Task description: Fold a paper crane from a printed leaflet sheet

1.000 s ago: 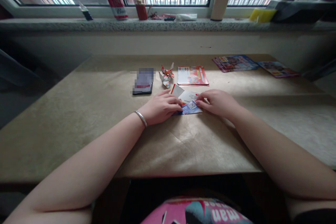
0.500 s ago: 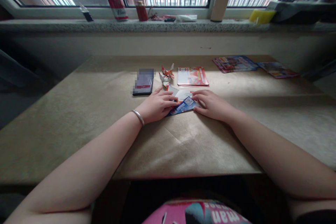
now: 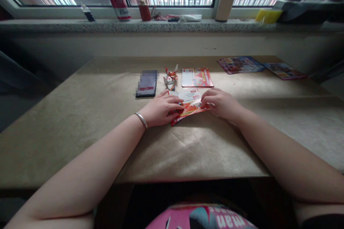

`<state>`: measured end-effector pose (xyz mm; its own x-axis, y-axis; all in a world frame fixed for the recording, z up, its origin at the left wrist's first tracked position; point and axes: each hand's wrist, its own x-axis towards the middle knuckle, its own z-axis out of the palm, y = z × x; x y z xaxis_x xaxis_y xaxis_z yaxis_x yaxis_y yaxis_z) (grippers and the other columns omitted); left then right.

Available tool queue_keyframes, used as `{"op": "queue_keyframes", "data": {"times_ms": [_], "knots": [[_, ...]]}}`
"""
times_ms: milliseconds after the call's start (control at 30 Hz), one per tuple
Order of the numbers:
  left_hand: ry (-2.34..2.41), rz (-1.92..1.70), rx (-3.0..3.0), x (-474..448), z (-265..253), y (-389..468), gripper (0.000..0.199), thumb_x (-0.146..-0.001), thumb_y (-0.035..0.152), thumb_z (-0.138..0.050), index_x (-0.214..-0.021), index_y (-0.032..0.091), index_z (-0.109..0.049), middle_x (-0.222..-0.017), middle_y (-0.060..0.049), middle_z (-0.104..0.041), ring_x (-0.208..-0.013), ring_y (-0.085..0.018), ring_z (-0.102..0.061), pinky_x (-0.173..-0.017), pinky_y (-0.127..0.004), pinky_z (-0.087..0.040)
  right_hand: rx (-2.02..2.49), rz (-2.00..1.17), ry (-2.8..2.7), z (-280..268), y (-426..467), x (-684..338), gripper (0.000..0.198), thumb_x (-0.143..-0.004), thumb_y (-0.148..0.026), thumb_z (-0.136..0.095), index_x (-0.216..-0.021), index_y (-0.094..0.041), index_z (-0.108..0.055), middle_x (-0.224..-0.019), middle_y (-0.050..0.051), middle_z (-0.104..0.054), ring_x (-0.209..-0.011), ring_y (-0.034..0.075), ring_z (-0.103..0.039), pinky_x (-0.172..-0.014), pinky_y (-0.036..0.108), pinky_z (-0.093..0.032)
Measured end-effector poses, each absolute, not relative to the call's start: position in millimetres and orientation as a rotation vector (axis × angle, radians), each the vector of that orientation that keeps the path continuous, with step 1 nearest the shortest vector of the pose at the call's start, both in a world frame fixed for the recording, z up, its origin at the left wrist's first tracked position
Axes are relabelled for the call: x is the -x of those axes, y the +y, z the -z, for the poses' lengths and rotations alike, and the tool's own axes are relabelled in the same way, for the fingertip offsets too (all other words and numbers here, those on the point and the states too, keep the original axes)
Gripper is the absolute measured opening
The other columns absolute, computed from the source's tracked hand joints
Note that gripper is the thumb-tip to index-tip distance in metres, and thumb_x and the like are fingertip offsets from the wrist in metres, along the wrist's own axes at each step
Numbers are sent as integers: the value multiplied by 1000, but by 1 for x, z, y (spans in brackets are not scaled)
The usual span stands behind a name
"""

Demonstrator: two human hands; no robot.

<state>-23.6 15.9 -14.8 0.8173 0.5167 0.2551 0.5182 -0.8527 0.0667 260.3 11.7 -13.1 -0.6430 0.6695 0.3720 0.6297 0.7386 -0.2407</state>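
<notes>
A printed paper flyer [image 3: 192, 106], white at its far part and red-orange at its near part, lies between my hands, its near edge slightly raised off the table. My left hand [image 3: 165, 105], with a silver bangle at the wrist, holds the flyer's left side, the fingers over the paper. On the right edge, my right hand [image 3: 217, 103] pinches the sheet with bent fingers. Just beyond the flyer sits a folded paper figure [image 3: 171, 78] in red and white. A stack of similar flyers [image 3: 198, 78] lies to its right.
Left of the paper figure lies a dark phone [image 3: 147, 84]. Blue and red printed booklets [image 3: 240, 65] rest at the table's far right. Along the stone windowsill [image 3: 172, 27] stand a red can [image 3: 119, 7], a red lighter [image 3: 144, 10] and a yellow object [image 3: 268, 16].
The blue corner with the QR code no longer shows; the flyer has opened out to its red-orange and white face. My right hand has shifted slightly right; my left hand has barely moved.
</notes>
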Motion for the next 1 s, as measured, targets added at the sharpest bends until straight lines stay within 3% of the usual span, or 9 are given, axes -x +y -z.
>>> {"op": "queue_keyframes", "data": {"times_ms": [200,333,567,700,867,1000], "knots": [[-864,351,3022,16,10,8,32,-89,41,-57,-115,23,-65,-133,-3,-61,-130,-26,-49,-117,-50,-24,1006,-110,-2526,11,18,-268,29,-83,-10,-53,-86,-27,-77,-92,4,-73,-93,21,-60,-88,38,-47],[-855,242,3087,9,9,2,38,-93,33,-51,-128,20,-57,-137,-6,-57,-127,-24,-50,-112,-43,-35,1041,-268,-2526,14,22,-270,31,-81,-10,-50,-86,-24,-76,-91,4,-74,-92,20,-63,-90,36,-48],[-911,128,2994,4,12,-3,45,-97,44,-40,-141,36,-47,-147,-4,-46,-129,-30,-45,-109,-51,-36,1220,-782,-2409,4,19,-267,35,-89,-19,-39,-83,-20,-73,-98,5,-74,-97,19,-65,-93,34,-47],[-968,122,3009,1,10,-6,48,-97,45,-40,-143,35,-44,-147,-5,-46,-134,-29,-41,-111,-49,-34,1230,-528,-2558,-2,10,-257,33,-91,-39,-49,-85,-19,-74,-97,8,-72,-94,23,-64,-90,38,-48],[-1050,61,3033,-1,10,-7,60,-92,54,-47,-147,29,-40,-155,-6,-34,-143,-34,-28,-115,-51,-29,1081,-317,-2682,1,0,-248,24,-79,-40,-69,-96,-23,-73,-106,8,-70,-100,24,-62,-90,38,-47],[-1131,27,2960,2,10,-4,65,-91,58,-45,-146,22,-41,-154,-11,-37,-142,-33,-31,-116,-50,-30,1015,-288,-2732,3,0,-250,26,-81,-39,-68,-102,-25,-74,-110,6,-70,-103,24,-62,-93,38,-48]]}}
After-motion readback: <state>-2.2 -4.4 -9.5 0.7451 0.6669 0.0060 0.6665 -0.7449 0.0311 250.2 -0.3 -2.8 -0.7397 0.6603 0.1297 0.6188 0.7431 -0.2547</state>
